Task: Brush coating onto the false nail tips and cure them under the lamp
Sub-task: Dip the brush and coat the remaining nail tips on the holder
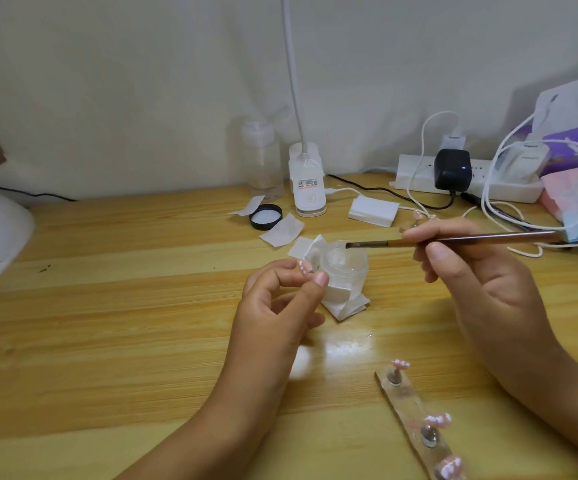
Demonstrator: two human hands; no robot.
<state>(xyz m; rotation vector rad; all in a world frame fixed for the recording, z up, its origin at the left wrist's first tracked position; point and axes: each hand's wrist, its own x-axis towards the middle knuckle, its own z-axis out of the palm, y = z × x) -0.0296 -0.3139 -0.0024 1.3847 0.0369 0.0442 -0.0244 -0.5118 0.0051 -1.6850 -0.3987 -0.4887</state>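
At a wooden desk (107,323), a person's left hand (280,299) pinches one false nail tip (304,266) between thumb and fingertips. The right hand (474,271) grips a thin brush (454,239), its bristles at the mouth of a small clear jar (346,266) standing on folded white wipes (344,306). The jar seems to hold clear gel; its black lid (265,216) lies well behind. The tip looks feather-light, stiff and slick, and is probably best held by its edges. More tips sit on a holder strip (415,410) nearby.

Power strip (426,183) with black adapter (452,169), clear bottle (263,161) by wall
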